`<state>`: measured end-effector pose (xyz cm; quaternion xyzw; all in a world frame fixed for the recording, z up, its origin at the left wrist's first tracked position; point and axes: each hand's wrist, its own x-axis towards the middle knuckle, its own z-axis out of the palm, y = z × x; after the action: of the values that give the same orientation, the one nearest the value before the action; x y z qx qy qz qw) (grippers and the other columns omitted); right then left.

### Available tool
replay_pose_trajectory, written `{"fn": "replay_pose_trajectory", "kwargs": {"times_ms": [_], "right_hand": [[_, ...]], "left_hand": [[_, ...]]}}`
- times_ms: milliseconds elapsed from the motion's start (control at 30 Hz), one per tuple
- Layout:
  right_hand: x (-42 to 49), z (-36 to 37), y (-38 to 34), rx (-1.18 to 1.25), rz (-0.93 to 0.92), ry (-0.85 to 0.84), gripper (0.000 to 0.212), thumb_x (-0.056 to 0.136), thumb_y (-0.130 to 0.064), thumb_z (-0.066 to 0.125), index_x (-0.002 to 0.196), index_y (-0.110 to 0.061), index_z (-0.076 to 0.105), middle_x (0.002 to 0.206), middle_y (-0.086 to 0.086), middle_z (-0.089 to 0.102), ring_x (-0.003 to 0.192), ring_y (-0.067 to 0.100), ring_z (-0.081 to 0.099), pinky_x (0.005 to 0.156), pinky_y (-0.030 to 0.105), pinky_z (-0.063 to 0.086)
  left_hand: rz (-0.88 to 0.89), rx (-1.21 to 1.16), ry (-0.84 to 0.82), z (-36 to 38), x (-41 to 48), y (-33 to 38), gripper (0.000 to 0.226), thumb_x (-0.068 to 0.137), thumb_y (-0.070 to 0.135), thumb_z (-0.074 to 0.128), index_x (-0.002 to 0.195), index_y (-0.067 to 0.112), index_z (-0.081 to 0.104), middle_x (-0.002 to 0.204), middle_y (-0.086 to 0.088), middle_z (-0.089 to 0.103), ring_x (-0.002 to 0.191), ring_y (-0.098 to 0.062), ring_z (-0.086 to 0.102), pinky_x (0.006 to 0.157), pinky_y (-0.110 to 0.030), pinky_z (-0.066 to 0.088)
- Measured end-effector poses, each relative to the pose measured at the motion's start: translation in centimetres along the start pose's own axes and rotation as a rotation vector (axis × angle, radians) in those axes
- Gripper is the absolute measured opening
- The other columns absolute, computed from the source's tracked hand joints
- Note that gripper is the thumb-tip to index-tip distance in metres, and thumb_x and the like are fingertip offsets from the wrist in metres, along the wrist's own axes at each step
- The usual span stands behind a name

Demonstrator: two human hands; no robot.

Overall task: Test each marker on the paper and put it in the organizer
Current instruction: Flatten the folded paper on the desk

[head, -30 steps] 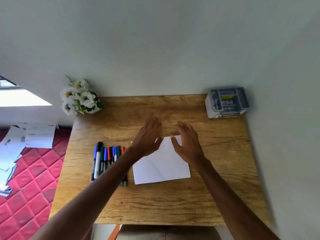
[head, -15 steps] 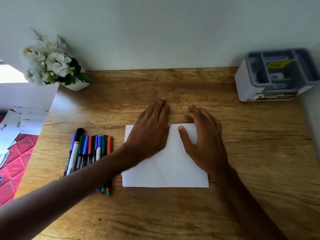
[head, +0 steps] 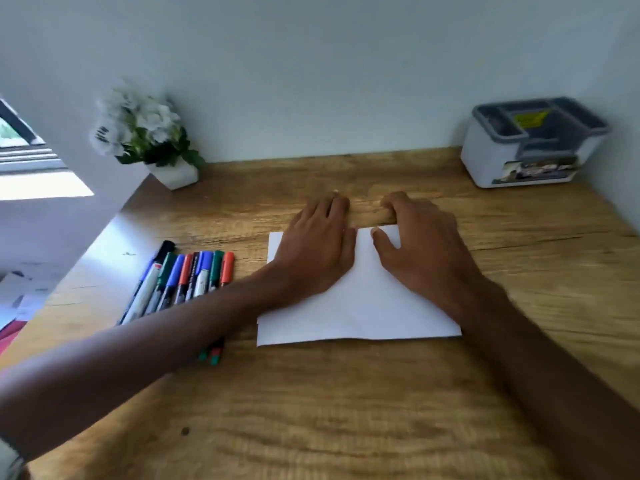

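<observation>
On the white paper [head: 363, 306] both hands lie palm down and hold nothing. The left hand [head: 315, 251] is flat on the paper's left half, fingers straight and close together, with their tips reaching past the far edge onto the wooden desk [head: 346, 410]. The right hand [head: 422, 251] presses on the paper's right half. Its thumb is spread toward the left hand and its fingers bend a little over the far edge.

The markers [head: 187, 278] lie capped in a side-by-side row to the left of the paper, the nearest just beside its left edge, and the left forearm crosses over their near ends. The grey-and-white organizer [head: 533, 143] stands well apart from the paper, beyond its far right corner against the wall. No marker shows in its compartments. A potted plant [head: 149, 140] sits beyond the paper's far left corner.

I judge this to be set-up: the sheet is being flattened and squared, it bears no ink that I can see, and no marker has been tested. The next move probably calls for the left hand to lift off the paper, reach leftward to the row and pinch out one marker. The right hand would keep the sheet pinned, though uncapping may need both.
</observation>
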<state>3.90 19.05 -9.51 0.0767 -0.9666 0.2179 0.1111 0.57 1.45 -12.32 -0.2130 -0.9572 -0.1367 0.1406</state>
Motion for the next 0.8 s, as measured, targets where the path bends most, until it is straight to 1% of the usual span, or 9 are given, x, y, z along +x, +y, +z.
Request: {"fn": "replay_pose_trajectory", "kwargs": {"times_ms": [100, 167, 233, 333, 433, 500, 600, 667, 800], "right_hand": [[-1.3, -0.9, -1.5, -0.067, -0.025, 0.027, 0.034, 0.094, -0.028, 0.063, 0.126, -0.015, 0.062, 0.123, 0.006, 0.068, 0.121, 0.029, 0.057, 0.105, 0.045, 0.039], [-3.1, -1.9, -3.1, -0.070, -0.022, 0.064, 0.024, 0.092, -0.022, 0.064, 0.112, -0.011, 0.068, 0.115, 0.007, 0.071, 0.114, 0.031, 0.060, 0.100, 0.043, 0.043], [-5.1, -2.3, -4.5, -0.047, -0.002, 0.100, 0.021, 0.090, -0.021, 0.065, 0.107, -0.010, 0.071, 0.110, 0.009, 0.072, 0.109, 0.031, 0.063, 0.098, 0.043, 0.047], [-7.3, -1.8, -6.2, -0.028, 0.001, 0.076, 0.032, 0.094, -0.028, 0.064, 0.121, -0.012, 0.068, 0.125, 0.006, 0.070, 0.121, 0.026, 0.060, 0.104, 0.041, 0.045], [-8.4, -1.3, -8.0, -0.008, 0.034, -0.010, 0.044, 0.099, -0.036, 0.058, 0.138, -0.015, 0.056, 0.142, 0.004, 0.059, 0.134, 0.023, 0.050, 0.113, 0.039, 0.038], [-8.6, -0.9, -9.2, -0.015, 0.046, -0.064, 0.051, 0.101, -0.040, 0.056, 0.146, -0.017, 0.048, 0.152, 0.003, 0.050, 0.141, 0.022, 0.044, 0.117, 0.040, 0.033], [-8.5, -0.2, -10.0, -0.031, 0.052, -0.102, 0.054, 0.102, -0.040, 0.055, 0.150, -0.020, 0.042, 0.158, 0.001, 0.044, 0.144, 0.021, 0.040, 0.120, 0.039, 0.028], [-8.3, -0.1, -10.0, -0.029, 0.091, -0.123, 0.052, 0.102, -0.036, 0.054, 0.150, -0.022, 0.041, 0.157, 0.000, 0.044, 0.143, 0.020, 0.042, 0.120, 0.037, 0.028], [-8.4, -0.4, -9.5, -0.048, 0.087, -0.144, 0.041, 0.103, -0.027, 0.053, 0.144, -0.020, 0.049, 0.150, -0.001, 0.052, 0.135, 0.018, 0.049, 0.114, 0.031, 0.033]], "left_hand": [[-0.007, -0.003, -0.010, -0.3, 0.3, 0.2, 0.039, 0.101, 0.030, 0.046, 0.131, 0.007, 0.053, 0.133, -0.014, 0.058, 0.124, -0.034, 0.052, 0.096, -0.045, 0.046], [-0.024, 0.040, -0.038, -1.2, 0.0, 0.7, 0.039, 0.102, 0.029, 0.046, 0.133, 0.005, 0.052, 0.135, -0.016, 0.058, 0.126, -0.036, 0.052, 0.096, -0.046, 0.046], [-0.027, 0.071, -0.066, -2.2, -0.1, 1.3, 0.038, 0.102, 0.028, 0.044, 0.131, 0.004, 0.051, 0.135, -0.019, 0.057, 0.128, -0.037, 0.051, 0.096, -0.046, 0.045], [-0.036, 0.091, -0.082, -3.9, -0.4, 1.5, 0.033, 0.101, 0.023, 0.046, 0.123, 0.000, 0.057, 0.129, -0.023, 0.061, 0.123, -0.040, 0.054, 0.096, -0.043, 0.043], [-0.100, 0.015, -0.028, -5.5, -1.2, 0.1, 0.027, 0.092, 0.019, 0.055, 0.114, 0.004, 0.062, 0.121, -0.021, 0.066, 0.117, -0.040, 0.059, 0.092, -0.044, 0.051], [-0.096, -0.033, -0.009, -6.3, -1.8, -1.5, 0.023, 0.088, 0.017, 0.060, 0.108, 0.008, 0.068, 0.114, -0.014, 0.071, 0.109, -0.035, 0.065, 0.089, -0.043, 0.057], [-0.076, -0.143, -0.033, -7.3, -1.8, -3.7, 0.019, 0.085, 0.009, 0.064, 0.097, 0.012, 0.078, 0.104, -0.005, 0.077, 0.096, -0.022, 0.071, 0.080, -0.033, 0.059], [-0.028, -0.203, -0.071, -7.9, -1.5, -4.9, 0.019, 0.085, 0.009, 0.065, 0.095, 0.014, 0.081, 0.104, 0.000, 0.078, 0.094, -0.014, 0.070, 0.080, -0.026, 0.054], [0.120, -0.298, -0.123, -8.6, -1.5, -6.0, 0.017, 0.087, 0.009, 0.067, 0.091, 0.013, 0.083, 0.096, 0.004, 0.080, 0.072, 0.011, 0.060, 0.073, -0.015, 0.048]]}}
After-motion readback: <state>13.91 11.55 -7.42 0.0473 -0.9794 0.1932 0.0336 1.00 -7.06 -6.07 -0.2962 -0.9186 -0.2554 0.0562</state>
